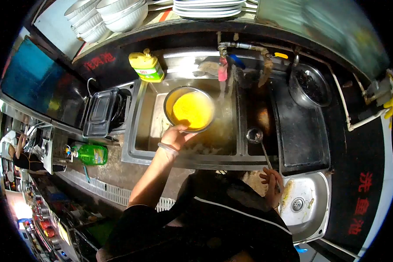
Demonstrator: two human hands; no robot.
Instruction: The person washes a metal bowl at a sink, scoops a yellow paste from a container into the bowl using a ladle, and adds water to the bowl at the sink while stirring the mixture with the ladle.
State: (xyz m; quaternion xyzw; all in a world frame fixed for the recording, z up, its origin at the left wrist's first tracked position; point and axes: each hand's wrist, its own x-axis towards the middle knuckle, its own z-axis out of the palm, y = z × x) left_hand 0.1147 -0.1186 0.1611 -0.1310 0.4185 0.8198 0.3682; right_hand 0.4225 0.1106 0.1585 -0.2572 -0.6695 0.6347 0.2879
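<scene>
My left hand (178, 137) grips the near rim of a round metal bowl (168, 99) held over the left sink basin. Bright yellow stuff (190, 109), smooth-looking like liquid, fills much of the bowl; its kind I cannot make out. A clear band (168, 149) circles the left wrist. Lower right, my right hand (273, 184) is closed around the handle of a metal ladle (254, 136). The ladle's cup hangs over the dark right basin (261, 111), pointing away from me. Cloudy brownish water partly covers the floor of the left basin (140, 126).
Behind the sink stand a yellow jug (146, 66) and taps (223, 51) with a pink sleeve. At right are a metal pot (309, 89), a dark tray (303, 135) and a small sink (310, 222). Lidded containers (101, 109) and a green bottle (91, 155) sit left.
</scene>
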